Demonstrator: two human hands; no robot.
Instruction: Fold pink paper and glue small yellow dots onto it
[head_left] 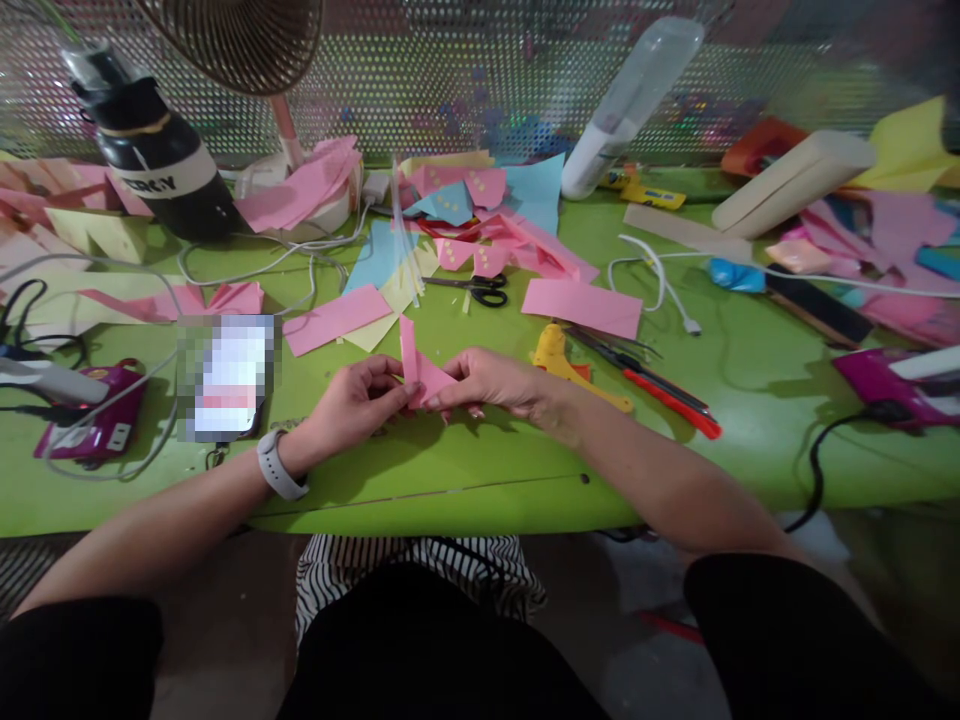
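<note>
A folded piece of pink paper (424, 374) is pinched between both hands, low over the green table. Its narrow strip stands up on the left and a pointed flap spreads to the right. My left hand (367, 394), with a pale watch strap on the wrist, grips the paper's left side between thumb and fingers. On the other side, my right hand (484, 384) holds the lower right edge, thumb on top. Some fingertips are hidden behind the paper. Just right of my right hand lies a yellow glue gun (555, 355). Black-handled scissors (486, 290) rest behind the hands.
Flat pink strips lie at the left (337, 318) and right (583, 306). A red cutter (675, 400) is beside the glue gun. A phone (234, 375), a dark bottle (161, 160), a fan (247, 40), cables and paper scraps surround the work area.
</note>
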